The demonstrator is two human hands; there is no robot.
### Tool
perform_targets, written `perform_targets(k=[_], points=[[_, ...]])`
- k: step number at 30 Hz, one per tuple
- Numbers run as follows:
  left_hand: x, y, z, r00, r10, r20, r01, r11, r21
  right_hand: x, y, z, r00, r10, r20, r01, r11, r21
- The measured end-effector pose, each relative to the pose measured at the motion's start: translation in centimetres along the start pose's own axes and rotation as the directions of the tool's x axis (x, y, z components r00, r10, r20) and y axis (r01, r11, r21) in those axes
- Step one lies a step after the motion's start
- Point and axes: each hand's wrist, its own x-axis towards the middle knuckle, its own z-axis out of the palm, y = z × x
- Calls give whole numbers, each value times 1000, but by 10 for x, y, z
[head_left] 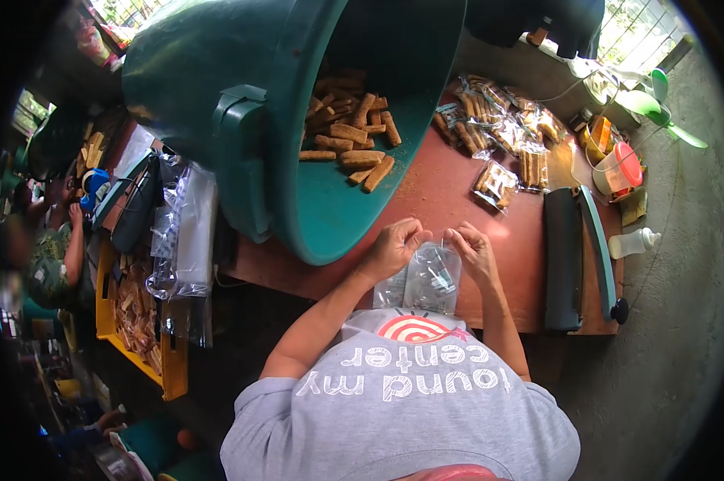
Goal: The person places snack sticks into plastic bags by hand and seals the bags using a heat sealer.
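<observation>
Both hands meet over a clear plastic bag [432, 280] at the table's near edge. My left hand [394, 247] pinches the bag's upper left corner, and my right hand [472, 250] has its fingers closed on the upper right corner. No sticks show inside the bag. Ahead and to the left, a big green tub [362, 210] lies on its side with its mouth facing me, holding a heap of brown sticks [347, 132]. Filled clear packs of sticks [496, 184] are piled on the table beyond my right hand.
The red table [450, 200] holds a sealer [564, 256] at right, near a red-lidded container [618, 170] and a white bottle [634, 243]. Plastic sheets [189, 232] hang at left above a yellow crate [173, 369]. Another person [61, 256] is at far left.
</observation>
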Motion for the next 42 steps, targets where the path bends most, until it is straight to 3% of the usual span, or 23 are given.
perform_targets(k=[1, 2, 4, 5, 6, 8, 10, 11, 12, 15, 16, 17, 20, 24, 26, 30, 32, 33, 34, 36, 38, 40, 42], points=[[0, -1, 1, 989, -126, 82, 131, 990, -54, -1, -8, 8, 1000, -4, -10, 7, 917, 399], [0, -2, 4, 988, -126, 85, 132, 990, -58, -2, -13, 5, 1000, 0, -12, 4, 918, 397], [1, 1, 10, 940, -254, 226, 335, 582, -741, -8, -17, 0, 948, 100, 303, -307, 543, 781], [3, 2, 8, 958, -180, 222, 282, 472, -835, -7, -7, -3, 907, -51, 418, -332, 526, 783], [4, 4, 5, 957, -173, 235, 289, 468, -835, -9, -21, -8, 886, 49, 461, -386, 630, 674], [3, 3, -2, 948, 131, 290, 229, 353, -907, -1, -24, -16, 902, 48, 429, -267, 842, 469], [1, -3, -9, 911, 112, 397, 309, 451, -837, 5, -42, -24, 882, 39, 469, -201, 932, 301], [0, -2, -11, 844, -78, 530, 433, 683, -589, 9, -48, -28, 855, 38, 517, -119, 985, 125], [-1, -1, -11, 758, -295, 582, 519, 813, -263, 17, -44, -31, 906, -34, 421, -8, 995, 98], [-10, -2, -6, 833, -289, 471, 416, 889, -191, 61, -3, -55, 991, -119, -69, 112, 989, -98], [-12, 1, -6, 879, -269, 394, 327, 941, -89, 78, 8, -72, 965, -129, -228, -16, 840, -542], [-15, 11, -4, 916, -282, 284, 347, 913, -214, 87, 40, -79, 901, -217, -375, -126, 696, -706], [-15, 23, -9, 991, -76, 111, 89, 989, -120, 96, 36, -96, 938, 107, -329, -307, 700, -645], [-16, 27, -12, 994, -71, 82, 82, 987, -138, 101, 28, -99, 935, 243, -258, -353, 565, -746], [-17, 16, -10, 997, 82, 16, -78, 985, -156, 109, 42, -106, 944, 323, 64, -282, 893, -351], [-22, 25, -15, 997, 44, 56, -38, 994, -100, 104, -14, -124, 909, 287, 302, -251, 956, -155], [-24, 31, -17, 998, 34, 48, -29, 995, -92, 120, -8, -148, 985, 172, -19, -170, 982, 81], [-25, 34, -17, 999, 30, 43, -26, 996, -91, 126, -12, -145, 899, -140, -414, 6, 952, -308], [-26, 36, -17, 999, 37, 5, -36, 994, -102, 131, -18, -137, 617, -532, -580, -1, 737, -676], [-26, 38, -16, 998, 49, -36, -53, 993, -109, 146, -22, -117, 591, -530, -608, 201, 827, -525], [-27, 38, -12, 996, 71, -48, -73, 996, -47, 145, -36, -65, 857, -408, -314, 337, 906, -258], [-27, 38, -11, 997, 80, -8, -81, 996, -35, 142, -38, -6, 851, -523, 46, 511, 805, -303], [-28, 40, -10, 996, 85, 29, -84, 996, -18, 140, -49, 37, 904, -378, 198, 425, 843, -329]])
